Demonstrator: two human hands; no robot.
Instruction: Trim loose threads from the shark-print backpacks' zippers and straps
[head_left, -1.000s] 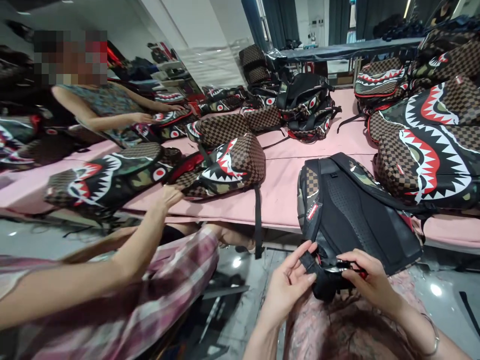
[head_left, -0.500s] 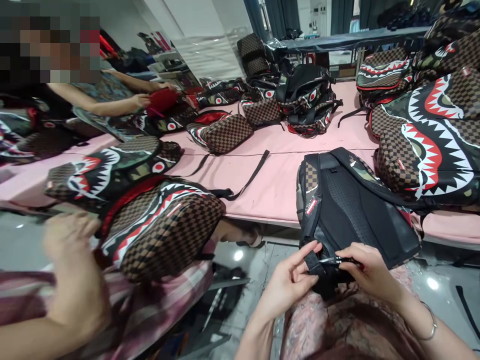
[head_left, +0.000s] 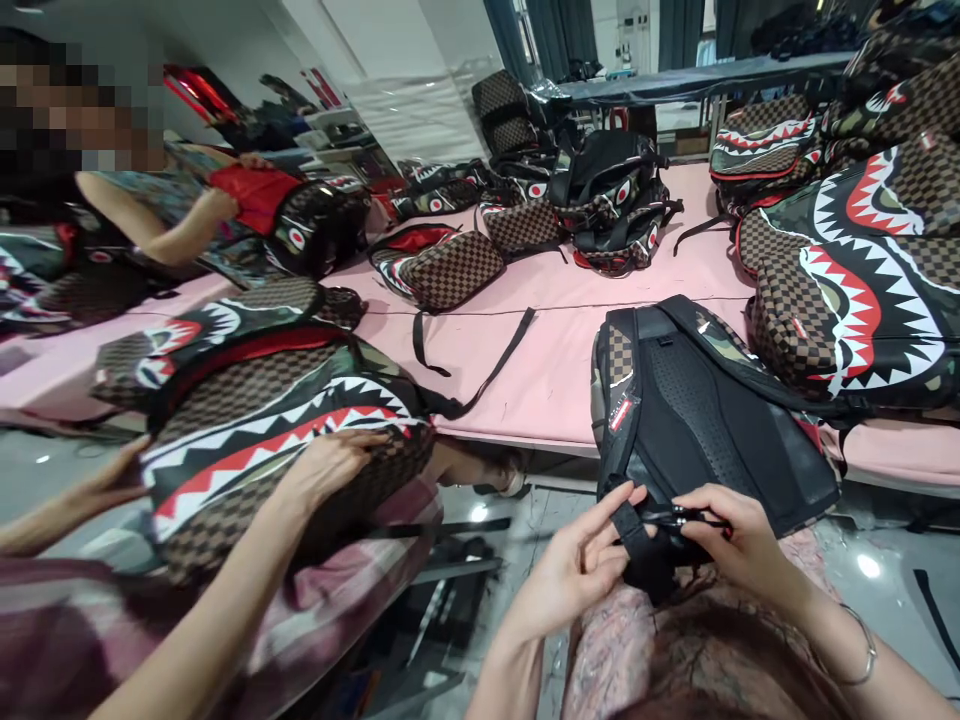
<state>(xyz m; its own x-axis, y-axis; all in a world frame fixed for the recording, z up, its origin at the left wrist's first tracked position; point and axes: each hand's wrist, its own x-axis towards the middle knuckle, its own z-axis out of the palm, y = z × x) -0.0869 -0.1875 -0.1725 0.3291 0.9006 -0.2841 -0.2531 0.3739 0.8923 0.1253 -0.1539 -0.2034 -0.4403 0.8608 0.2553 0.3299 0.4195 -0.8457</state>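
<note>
A backpack leans on the table edge and my lap, its black padded back panel facing up. At its lower end my left hand pinches a black webbing strap between thumb and fingers. Closed around the dark handles of small thread snips, my right hand is just right of the strap. The snips' tip is close to the webbing; whether it touches cannot be made out.
Shark-mouth backpacks are stacked at right. Several more bags lie across the pink table. At left, a co-worker's hands rest on a checkered backpack; another person handles a red-lined bag beyond.
My snips have turned slightly and their bright blade shows less. The near co-worker's arm has moved right onto the backpack, which has tipped. The far person has moved the red-lined bag left.
</note>
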